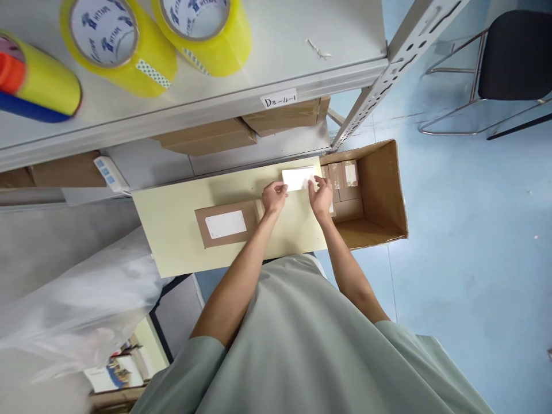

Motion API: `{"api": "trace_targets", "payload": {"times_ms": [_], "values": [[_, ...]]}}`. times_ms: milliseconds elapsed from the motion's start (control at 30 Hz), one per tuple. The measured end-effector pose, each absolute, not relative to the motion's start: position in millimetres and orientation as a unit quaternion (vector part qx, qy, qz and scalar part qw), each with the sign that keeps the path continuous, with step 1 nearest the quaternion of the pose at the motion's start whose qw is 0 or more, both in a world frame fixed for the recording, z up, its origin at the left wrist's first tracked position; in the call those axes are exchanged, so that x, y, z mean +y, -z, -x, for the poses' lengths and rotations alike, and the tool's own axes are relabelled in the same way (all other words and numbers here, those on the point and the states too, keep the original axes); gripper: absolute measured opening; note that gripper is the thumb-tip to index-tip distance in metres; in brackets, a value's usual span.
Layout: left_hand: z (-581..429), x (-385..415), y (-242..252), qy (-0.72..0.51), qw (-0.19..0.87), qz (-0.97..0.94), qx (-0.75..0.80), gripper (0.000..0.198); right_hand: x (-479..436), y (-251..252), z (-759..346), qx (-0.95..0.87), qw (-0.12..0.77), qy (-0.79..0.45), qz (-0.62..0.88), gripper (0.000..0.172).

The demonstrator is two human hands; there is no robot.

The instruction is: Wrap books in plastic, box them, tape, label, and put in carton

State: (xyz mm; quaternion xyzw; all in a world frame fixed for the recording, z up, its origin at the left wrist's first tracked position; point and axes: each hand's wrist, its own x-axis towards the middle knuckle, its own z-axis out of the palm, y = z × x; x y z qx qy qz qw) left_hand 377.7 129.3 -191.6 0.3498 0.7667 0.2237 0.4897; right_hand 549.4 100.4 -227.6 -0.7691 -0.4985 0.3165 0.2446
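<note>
Your left hand (pixel 275 197) and right hand (pixel 320 197), half-curled, grip unclear, flank a white stack (pixel 297 179) near the far-right corner of the bench (pixel 172 224); likely light, best held by its ends.

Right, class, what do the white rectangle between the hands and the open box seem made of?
White rectangle: probably paper or card, smooth, from its flat face and straight edges. Open box: likely cardboard, matt brown, from its stiff, flat walls.

A pale yellow tabletop (pixel 166 230) bears a white-labelled brown box (pixel 226 224) near its middle and a flat white rectangular item (pixel 296 179) by the far right corner.
</note>
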Motion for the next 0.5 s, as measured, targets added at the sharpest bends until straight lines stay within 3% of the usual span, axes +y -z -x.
{"api": "trace_targets", "payload": {"times_ms": [367, 500], "values": [[-363.7, 125.9, 196.8, -0.244, 0.564, -0.266, 0.743, 0.021, 97.8, 238.5, -559.2, -0.434, 0.237, -0.343, 0.799, 0.044], [-364.0, 126.3, 193.9, -0.249, 0.565, -0.273, 0.738, 0.023, 99.1, 229.1, -552.1, -0.395, 0.271, -0.32, 0.817, 0.045]]}}
